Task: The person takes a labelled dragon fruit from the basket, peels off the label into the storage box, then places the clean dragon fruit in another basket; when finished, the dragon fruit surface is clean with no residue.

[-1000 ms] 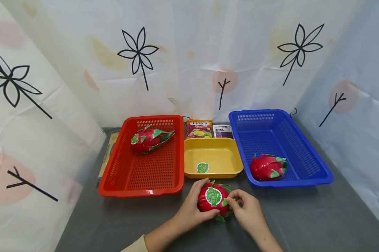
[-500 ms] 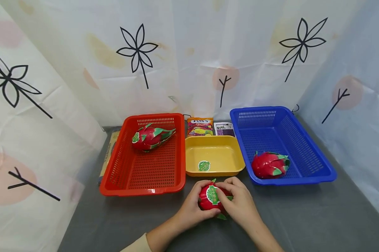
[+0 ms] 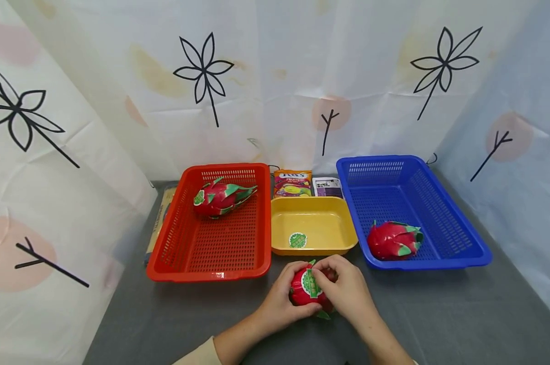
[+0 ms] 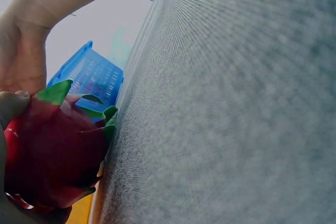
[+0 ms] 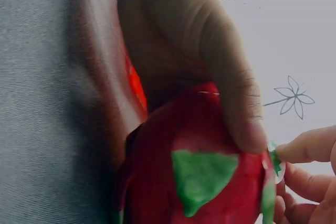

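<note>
Three containers stand side by side on the grey counter [image 3: 197, 324]: a red basket [image 3: 206, 276], a yellow tray [image 3: 330, 228] and a blue basket [image 3: 432, 262]. One dragon fruit lies in each basket, the left-hand fruit [image 3: 221, 199] far back and the right-hand fruit [image 3: 393, 241] in the near left corner. Behind the tray rest a candy packet [image 3: 293, 183] and a white-and-purple packet [image 3: 328, 187]. Nearer the person, just before the tray, is the held dragon fruit [image 3: 299, 286]; whether it touches the counter cannot be told. Fingers and thumb of the left grip [image 3: 281, 294] curl round it, fairly wide; the right grip [image 3: 345, 286], nearly closed, pinches the edge of its label [image 3: 311, 283] and hides part of the fruit. The fruit is glossy red with green, pointed scales. Its label is round, green and white, crossed by a band; a similar round sticker [image 3: 298, 240] lies in the tray. The candy packet reads "FOX'S" and "FRUITS".
</note>
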Motion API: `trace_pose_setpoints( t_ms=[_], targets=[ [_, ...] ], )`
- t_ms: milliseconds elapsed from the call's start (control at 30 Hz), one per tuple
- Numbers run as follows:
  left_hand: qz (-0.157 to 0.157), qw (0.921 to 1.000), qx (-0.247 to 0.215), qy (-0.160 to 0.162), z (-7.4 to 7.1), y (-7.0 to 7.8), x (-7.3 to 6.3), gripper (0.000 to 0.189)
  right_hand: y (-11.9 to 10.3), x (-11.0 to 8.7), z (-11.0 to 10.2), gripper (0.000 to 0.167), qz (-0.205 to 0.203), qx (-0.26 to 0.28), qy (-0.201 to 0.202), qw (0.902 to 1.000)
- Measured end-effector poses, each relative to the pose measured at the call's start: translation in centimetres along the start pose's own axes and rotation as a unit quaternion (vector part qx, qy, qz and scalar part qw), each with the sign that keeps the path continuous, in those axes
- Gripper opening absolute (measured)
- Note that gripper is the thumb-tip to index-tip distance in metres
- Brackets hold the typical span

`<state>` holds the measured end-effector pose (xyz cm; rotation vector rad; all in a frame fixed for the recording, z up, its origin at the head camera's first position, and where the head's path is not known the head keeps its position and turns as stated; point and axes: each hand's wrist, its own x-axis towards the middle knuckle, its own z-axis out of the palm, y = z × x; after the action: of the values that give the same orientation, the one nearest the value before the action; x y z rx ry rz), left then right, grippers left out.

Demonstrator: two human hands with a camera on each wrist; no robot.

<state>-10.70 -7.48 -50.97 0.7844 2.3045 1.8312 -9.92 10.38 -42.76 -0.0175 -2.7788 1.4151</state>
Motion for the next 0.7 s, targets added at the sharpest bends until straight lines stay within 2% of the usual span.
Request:
trace_pose_setpoints(
  t_ms=[133,333,600,700],
  targets=[
    [-0.009,0.9999,-0.006,0.003,0.0,-0.1,0.0,0.076,-0.4,0.0,-0.6,0.006,0.014,0.039,-0.013,0.9991],
    [-0.016,0.9997,-0.015,0.005,0.0,-0.1,0.1,0.076,-1.1,0.8,-1.8,0.011,0.008,0.104,-0.017,0.9944],
    [0.046,0.9977,0.004,0.049,0.5,-0.9,-0.1,0.073,-2.5,3.4,-2.9,0.019,0.013,0.177,-0.006,0.9842],
    [0.041,0.9971,0.003,0.064,0.5,-1.2,-0.2,0.074,-3.0,4.9,-2.7,0.022,0.026,0.196,-0.004,0.9802]
  ],
)
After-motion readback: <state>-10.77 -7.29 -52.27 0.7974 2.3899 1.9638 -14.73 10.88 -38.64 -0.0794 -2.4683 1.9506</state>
